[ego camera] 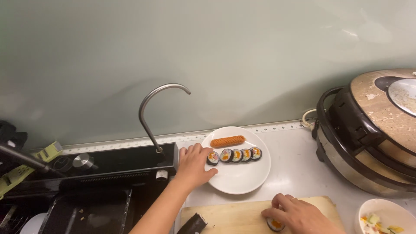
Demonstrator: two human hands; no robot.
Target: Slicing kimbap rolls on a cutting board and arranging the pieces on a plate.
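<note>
Left hand (pixel 192 167) fingers on roll slice (pixel 212 158), white plate (pixel 236 180); right hand (pixel 299 215) fingers pinching another slice (pixel 274 225)

Glossy white plate (pixel 242 180), pale wooden board (pixel 229 214), brushed-metal tap (pixel 149 117)

Soft, even indoor light, moderately bright, seemingly from above. Pale green wall (pixel 208 52) shows faint curved shadow behind faucet (pixel 158 110). White plate (pixel 238 177) bright, near overexposed. Dull glare on cooker lid (pixel 390 99). Sink basin (pixel 86 208) at lower left dark, detail lost. Overall slightly soft; wide-angle bending toward edges. Hands cast weak shadows.
</note>
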